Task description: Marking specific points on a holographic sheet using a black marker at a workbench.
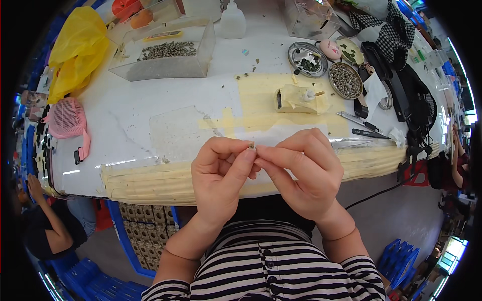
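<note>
Fingers: our thumb and forefinger tips (249,153) meet from both sides and pinch a tiny greenish-brown part (250,145) between them, above the near table edge.
Left hand (221,173): we hold it raised, thumb and forefinger closed on the small part, the other fingers curled loosely.
Right hand (301,168): we bring it in from the right, its thumb and forefinger tips pressed against the same part and touching the left fingertips.
Near edge: our striped shirt (266,266) fills the bottom; just beyond the hands, the table (130,115) edge is wrapped in layers of yellowish tape (145,180).
Middle of table: we see a small tape-covered block (298,98) on a taped patch, beyond our hands.
Right of middle: tweezers (359,120) and a dark pen-like tool (370,133) lie near the right edge.
Far right: two round metal dishes (307,58) (345,80) hold small parts, one greenish, one greyish.
Far left: a clear plastic box (165,52) holds a heap of small grey parts, with a yellow plastic bag (75,47) left of it.
Left side: a pink mesh item (67,119) rests on the table.
Far middle: a white squeeze bottle (233,22) stands by the box.
</note>
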A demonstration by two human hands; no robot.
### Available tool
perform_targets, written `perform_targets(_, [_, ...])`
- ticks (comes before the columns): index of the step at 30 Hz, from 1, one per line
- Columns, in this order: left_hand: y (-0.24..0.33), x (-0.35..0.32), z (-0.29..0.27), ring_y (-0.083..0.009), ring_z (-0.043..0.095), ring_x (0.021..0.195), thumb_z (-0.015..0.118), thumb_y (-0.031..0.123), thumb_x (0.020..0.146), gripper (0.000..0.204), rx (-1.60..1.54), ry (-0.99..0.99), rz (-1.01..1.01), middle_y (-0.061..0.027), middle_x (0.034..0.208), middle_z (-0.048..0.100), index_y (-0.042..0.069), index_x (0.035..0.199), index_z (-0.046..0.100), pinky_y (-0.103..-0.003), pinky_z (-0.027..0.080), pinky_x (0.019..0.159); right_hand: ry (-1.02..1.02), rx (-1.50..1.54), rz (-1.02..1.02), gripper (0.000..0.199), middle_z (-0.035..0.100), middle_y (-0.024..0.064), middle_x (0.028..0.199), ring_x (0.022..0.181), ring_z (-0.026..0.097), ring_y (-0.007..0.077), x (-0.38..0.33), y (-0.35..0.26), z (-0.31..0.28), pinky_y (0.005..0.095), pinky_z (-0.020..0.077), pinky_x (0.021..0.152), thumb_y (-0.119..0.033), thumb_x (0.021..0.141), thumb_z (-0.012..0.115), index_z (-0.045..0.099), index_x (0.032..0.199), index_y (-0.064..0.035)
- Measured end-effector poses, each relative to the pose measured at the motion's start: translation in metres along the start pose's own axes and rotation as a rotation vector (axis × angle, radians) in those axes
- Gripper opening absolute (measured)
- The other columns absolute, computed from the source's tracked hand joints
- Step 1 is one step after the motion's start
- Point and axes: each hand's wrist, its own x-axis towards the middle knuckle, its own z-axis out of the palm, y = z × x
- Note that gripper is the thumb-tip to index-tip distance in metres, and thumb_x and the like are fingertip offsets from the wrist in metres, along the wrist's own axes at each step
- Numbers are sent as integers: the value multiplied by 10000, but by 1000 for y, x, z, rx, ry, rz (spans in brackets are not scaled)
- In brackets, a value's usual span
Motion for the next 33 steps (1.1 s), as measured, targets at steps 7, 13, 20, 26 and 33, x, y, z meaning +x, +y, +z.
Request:
perform_targets(7, [5, -1, -2, -111, 690, 839, 649, -25, 954, 123, 149, -40, 90, -88, 950, 711, -10, 1076, 641, -230, 569, 724, -63, -54, -40, 291, 623, 30, 771, 661, 568, 198, 3, -1, -5, 309, 462, 574, 1, 632, 808, 741, 912, -38])
perform_targets(13, [6, -6, -2, -126, 699, 888, 641, -66, 942, 156, 296, -38, 176, -103, 1007, 699, -27, 1093, 639, -249, 582, 763, -64, -87, -55, 277, 617, 28, 753, 643, 569, 193, 3, -2, -4, 305, 463, 577, -24, 642, 809, 737, 909, -29])
perform_targets(20, [9, -8, -3, -163, 708, 922, 630, -54, 954, 144, 249, -62, 114, -114, 999, 711, -29, 1095, 630, -276, 594, 795, -51, -83, -42, 304, 613, 15, 756, 644, 572, 180, 2, 0, -5, 294, 457, 555, -3, 641, 799, 756, 937, -56])
perform_targets(26, [11, -7, -3, -199, 717, 985, 598, -18, 986, 117, -89, -33, -94, -165, 1079, 721, -29, 1103, 605, -324, 609, 858, -4, -137, -84, 375, 617, 11, 784, 644, 576, 174, -3, 4, -4, 285, 460, 552, 7, 624, 800, 766, 991, -63])
perform_targets(33, [11, -11, -2, -260, 721, 1018, 570, -22, 989, 109, 186, -37, 44, -213, 1119, 717, -20, 1095, 595, -398, 601, 921, 42, -109, -77, 347, 663, 35, 806, 652, 621, 171, -9, 6, 7, 279, 488, 557, 20, 667, 800, 762, 1006, -42])
